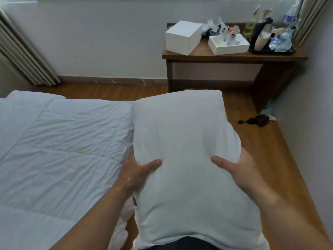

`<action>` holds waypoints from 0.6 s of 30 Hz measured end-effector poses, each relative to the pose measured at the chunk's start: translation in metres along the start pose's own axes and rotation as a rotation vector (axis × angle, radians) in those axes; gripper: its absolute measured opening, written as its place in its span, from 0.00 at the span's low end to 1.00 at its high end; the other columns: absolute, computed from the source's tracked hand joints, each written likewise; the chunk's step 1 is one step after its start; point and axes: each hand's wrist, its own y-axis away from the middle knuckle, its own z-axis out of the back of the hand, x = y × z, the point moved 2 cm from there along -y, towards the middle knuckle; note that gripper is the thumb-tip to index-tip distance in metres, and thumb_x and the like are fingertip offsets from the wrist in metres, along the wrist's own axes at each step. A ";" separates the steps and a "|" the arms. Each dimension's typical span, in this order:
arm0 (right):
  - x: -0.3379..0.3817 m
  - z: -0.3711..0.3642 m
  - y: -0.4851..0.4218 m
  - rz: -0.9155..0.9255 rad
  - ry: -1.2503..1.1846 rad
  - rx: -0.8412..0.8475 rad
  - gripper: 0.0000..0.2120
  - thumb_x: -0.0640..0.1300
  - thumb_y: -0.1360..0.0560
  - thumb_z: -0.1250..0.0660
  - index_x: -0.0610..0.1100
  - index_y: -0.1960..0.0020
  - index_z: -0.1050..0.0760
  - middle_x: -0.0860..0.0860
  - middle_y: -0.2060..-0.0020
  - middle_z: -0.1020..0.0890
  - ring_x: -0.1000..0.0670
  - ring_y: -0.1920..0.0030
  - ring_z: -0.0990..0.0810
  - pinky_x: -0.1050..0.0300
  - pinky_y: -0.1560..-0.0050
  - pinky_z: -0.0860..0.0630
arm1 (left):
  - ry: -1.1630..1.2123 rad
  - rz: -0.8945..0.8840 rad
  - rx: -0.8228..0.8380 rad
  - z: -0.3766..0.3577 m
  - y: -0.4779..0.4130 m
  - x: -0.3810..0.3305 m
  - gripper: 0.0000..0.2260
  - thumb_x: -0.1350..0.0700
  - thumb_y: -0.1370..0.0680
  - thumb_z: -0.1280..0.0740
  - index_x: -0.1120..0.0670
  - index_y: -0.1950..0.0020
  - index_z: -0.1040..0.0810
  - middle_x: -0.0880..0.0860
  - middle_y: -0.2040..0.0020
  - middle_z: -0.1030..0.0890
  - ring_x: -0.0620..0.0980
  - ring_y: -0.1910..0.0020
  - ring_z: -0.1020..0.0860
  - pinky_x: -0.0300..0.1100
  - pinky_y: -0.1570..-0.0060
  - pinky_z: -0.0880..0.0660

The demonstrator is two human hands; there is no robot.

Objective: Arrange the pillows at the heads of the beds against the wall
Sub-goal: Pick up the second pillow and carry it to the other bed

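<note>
White cotton fills most of the view: a plump pillow [185, 159] is held lengthwise in front of the person, above the strip of wooden floor [270, 152] beside the bed [59, 147], its left edge overlapping the mattress side. The left hand [137, 174] grips the pillow's left side and the right hand [239, 170] its right side, thumbs pressed into the top and fingers wrapped underneath. The bed carries a creased white quilt with stitched panels. Across the floor, a dark wooden counter [234, 57] stands against the pale wall, bearing a closed white box [183, 37], an open white box [228, 45] with small figures in it, and a black tray [273, 50] crowded with bottles. Pleated curtains [23, 56] hang at the left. A dark small object [259, 120] lies on the floor near the right wall.
</note>
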 end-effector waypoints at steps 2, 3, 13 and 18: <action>0.021 -0.004 -0.048 -0.001 0.029 0.045 0.34 0.54 0.36 0.16 0.56 0.33 0.25 0.59 0.45 0.16 0.53 0.45 0.17 0.50 0.49 0.19 | 0.000 0.017 -0.035 0.000 -0.032 -0.021 0.46 0.37 0.45 0.17 0.46 0.28 0.23 0.45 0.38 0.14 0.49 0.40 0.16 0.53 0.35 0.20; 0.029 -0.007 -0.071 -0.001 0.043 0.061 0.35 0.55 0.36 0.16 0.56 0.32 0.25 0.58 0.44 0.15 0.52 0.44 0.17 0.47 0.47 0.19 | 0.000 0.018 -0.051 0.001 -0.049 -0.030 0.46 0.37 0.44 0.18 0.47 0.28 0.23 0.45 0.39 0.14 0.49 0.40 0.16 0.53 0.36 0.20; 0.090 -0.080 -0.266 -0.014 0.145 0.121 0.38 0.59 0.36 0.18 0.57 0.30 0.29 0.57 0.40 0.18 0.48 0.42 0.19 0.44 0.44 0.20 | 0.043 0.080 -0.138 0.031 -0.224 -0.086 0.44 0.37 0.45 0.18 0.47 0.30 0.24 0.45 0.40 0.15 0.49 0.42 0.16 0.53 0.38 0.19; 0.135 -0.142 -0.357 0.004 0.170 0.101 0.35 0.58 0.33 0.19 0.57 0.31 0.30 0.58 0.42 0.20 0.53 0.46 0.20 0.53 0.53 0.21 | 0.076 0.074 -0.125 0.077 -0.329 -0.113 0.44 0.37 0.44 0.17 0.46 0.30 0.24 0.45 0.39 0.15 0.50 0.41 0.16 0.55 0.37 0.20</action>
